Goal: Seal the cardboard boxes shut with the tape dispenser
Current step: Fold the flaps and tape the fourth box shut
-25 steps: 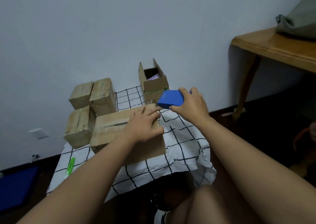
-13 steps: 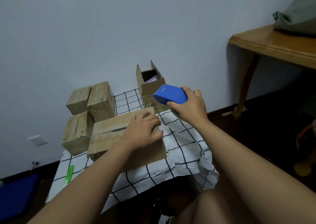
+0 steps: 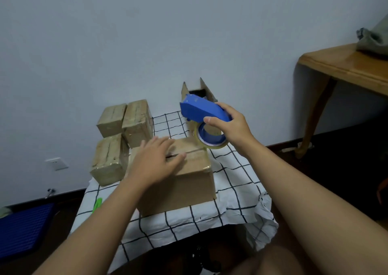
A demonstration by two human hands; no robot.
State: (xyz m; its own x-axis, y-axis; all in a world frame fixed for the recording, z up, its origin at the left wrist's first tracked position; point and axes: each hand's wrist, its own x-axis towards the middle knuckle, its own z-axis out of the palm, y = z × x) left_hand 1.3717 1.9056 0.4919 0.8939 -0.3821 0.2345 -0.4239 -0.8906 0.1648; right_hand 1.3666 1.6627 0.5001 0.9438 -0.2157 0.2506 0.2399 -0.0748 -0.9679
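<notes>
I see a low surface draped in a white cloth (image 3: 237,192) with a black grid pattern; the cloth hangs crumpled over the near right corner. Directly on it: a large cardboard box (image 3: 189,186) near the middle, three taped small boxes (image 3: 117,144) clustered at the far left, touching one another, and an open box (image 3: 206,94) at the far edge by the wall. A green object (image 3: 97,205) lies near the left edge; I cannot identify it.

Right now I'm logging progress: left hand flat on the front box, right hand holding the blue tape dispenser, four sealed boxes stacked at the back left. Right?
Not quite: the head view shows three sealed boxes, not four. The left hand does lie flat on the front box, and the right hand holds the blue tape dispenser.
</notes>
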